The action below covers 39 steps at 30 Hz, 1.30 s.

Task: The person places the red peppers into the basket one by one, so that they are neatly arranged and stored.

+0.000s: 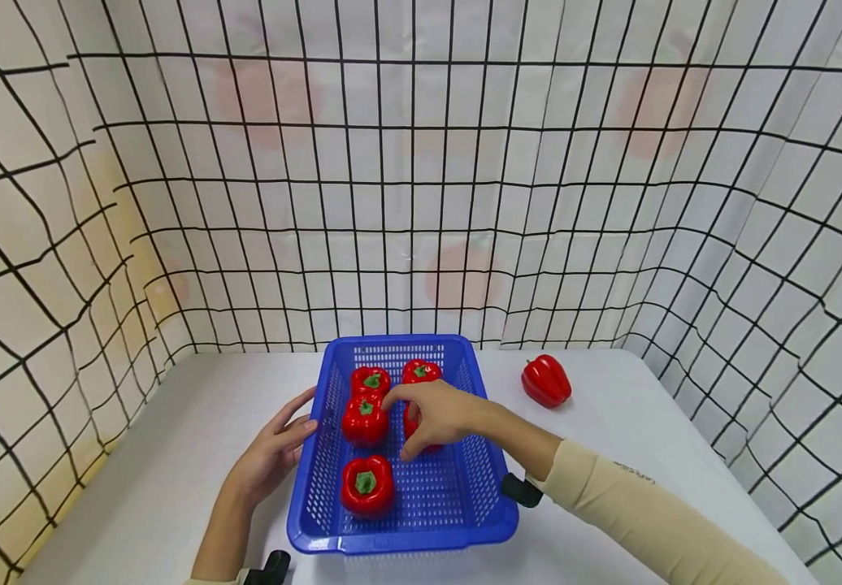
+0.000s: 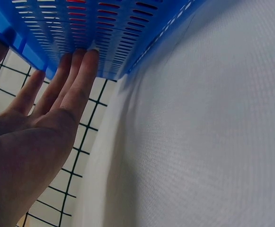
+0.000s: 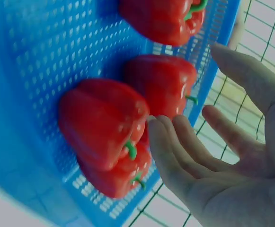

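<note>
A blue perforated plastic basket point(image 1: 436, 496) holds several red bell peppers with green stems. One bell pepper point(image 1: 367, 491) sits by itself toward the near left, and another pair stands farther back along the left side. My right hand point(image 1: 439, 410) hovers inside the basket with fingers and thumb spread apart, holding nothing. Under it, a bell pepper point(image 1: 412, 421) is partly hidden; in the right wrist view my fingertips are close beside a bell pepper point(image 3: 102, 123). My left hand point(image 1: 271, 455) rests with extended fingers against the basket's left side, as the left wrist view also shows.
One more red bell pepper point(image 1: 546, 381) lies on its side on the white table point(image 1: 611, 455), right of the basket. Black wire grid panels point(image 1: 414, 179) with pale sheeting behind them surround the table at the back and both sides.
</note>
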Tool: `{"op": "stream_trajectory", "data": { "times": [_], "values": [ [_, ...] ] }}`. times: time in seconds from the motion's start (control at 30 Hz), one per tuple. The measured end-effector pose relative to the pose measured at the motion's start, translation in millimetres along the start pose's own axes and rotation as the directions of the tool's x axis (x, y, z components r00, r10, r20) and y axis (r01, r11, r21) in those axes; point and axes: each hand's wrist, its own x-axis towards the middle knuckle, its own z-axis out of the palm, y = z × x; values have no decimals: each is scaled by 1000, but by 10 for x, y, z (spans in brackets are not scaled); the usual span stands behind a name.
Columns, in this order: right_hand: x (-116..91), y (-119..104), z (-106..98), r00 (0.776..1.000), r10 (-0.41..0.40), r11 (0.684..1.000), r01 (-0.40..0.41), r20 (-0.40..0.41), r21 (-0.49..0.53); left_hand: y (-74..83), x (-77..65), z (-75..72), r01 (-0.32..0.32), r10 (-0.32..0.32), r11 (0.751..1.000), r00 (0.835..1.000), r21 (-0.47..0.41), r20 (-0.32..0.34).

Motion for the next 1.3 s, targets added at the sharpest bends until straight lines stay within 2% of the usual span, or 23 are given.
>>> {"op": "stream_trajectory", "data": {
  "times": [0.23, 0.43, 0.77, 1.17, 1.3],
  "values": [
    [-113, 160, -174, 990, 40, 999, -35, -138, 36, 0, 6, 2, 0, 0, 1000, 1000, -3, -1],
    [-190, 310, -306, 958, 79, 997, -72, -274, 37, -7, 5, -4, -1, 1, 1000, 1000, 2, -3],
    [-380, 745, -414, 861, 162, 987, -146, -482, 70, -3, 14, 8, 2, -2, 1000, 1000, -9, -2],
    [-552, 1272, -436, 755, 231, 970, -230, -613, 82, 2, 18, 19, 2, -2, 1000, 1000, -3, -1],
    [-550, 1418, -430, 702, 248, 962, -259, -668, 84, -2, 19, 12, 4, -4, 1000, 1000, -6, 0]
  ]
}}
